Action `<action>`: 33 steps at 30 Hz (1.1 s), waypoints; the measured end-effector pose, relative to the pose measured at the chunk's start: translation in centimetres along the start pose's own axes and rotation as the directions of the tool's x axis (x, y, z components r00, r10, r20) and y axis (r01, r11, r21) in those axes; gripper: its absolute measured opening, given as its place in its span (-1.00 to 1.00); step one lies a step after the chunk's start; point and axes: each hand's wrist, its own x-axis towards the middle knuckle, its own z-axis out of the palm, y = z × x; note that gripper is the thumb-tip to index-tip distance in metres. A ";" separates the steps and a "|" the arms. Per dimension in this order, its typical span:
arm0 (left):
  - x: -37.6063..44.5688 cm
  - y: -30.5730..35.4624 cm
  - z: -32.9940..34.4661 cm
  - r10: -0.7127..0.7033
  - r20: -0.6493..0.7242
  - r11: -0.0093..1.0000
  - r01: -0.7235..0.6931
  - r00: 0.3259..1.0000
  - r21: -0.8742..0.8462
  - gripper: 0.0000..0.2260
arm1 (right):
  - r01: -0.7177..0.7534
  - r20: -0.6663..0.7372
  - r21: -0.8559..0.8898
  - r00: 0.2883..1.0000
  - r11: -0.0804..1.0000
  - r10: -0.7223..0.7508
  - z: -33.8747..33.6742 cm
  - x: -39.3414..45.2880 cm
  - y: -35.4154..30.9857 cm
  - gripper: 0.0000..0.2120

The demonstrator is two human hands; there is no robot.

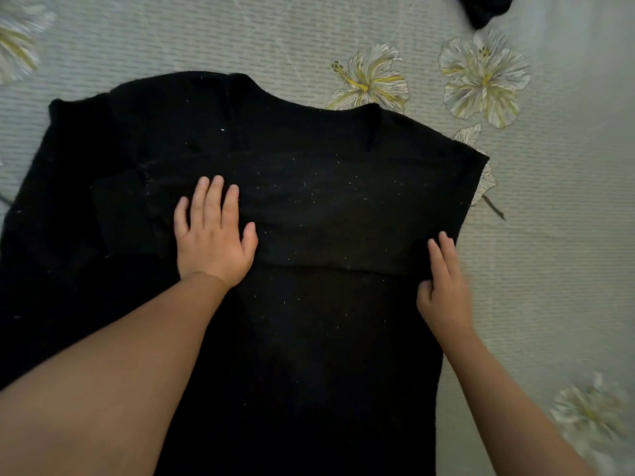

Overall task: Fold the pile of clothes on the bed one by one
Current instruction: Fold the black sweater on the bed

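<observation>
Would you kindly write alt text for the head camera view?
A black sweater lies flat on a floral bedsheet, one sleeve folded across its chest. The left hand presses flat on that sleeve; the right hand rests at the sweater's right edge.

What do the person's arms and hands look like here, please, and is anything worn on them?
Both forearms are bare, with no sleeves in view. The left hand and right hand wear no gloves; no rings, watch or bracelets are visible. Fingernails look short and unpainted.
</observation>
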 end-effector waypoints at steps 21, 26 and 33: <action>0.1 -0.4 0.4 0.017 0.012 0.998 -0.018 1.000 0.066 -0.41 | 0.107 0.114 -0.034 0.988 0.994 -0.103 7.0 -2.9 -15.7 -0.46; 0.1 -0.8 0.5 0.048 -0.030 0.999 -0.048 0.998 0.004 -0.46 | 0.096 0.049 -0.142 0.995 0.985 -0.090 8.4 -2.9 -15.5 -0.44; -0.7 -2.9 -0.8 0.199 0.045 0.978 -0.196 0.979 -0.068 -0.46 | 0.057 -0.001 -0.215 0.998 0.975 -0.058 8.9 -2.8 -15.7 -0.42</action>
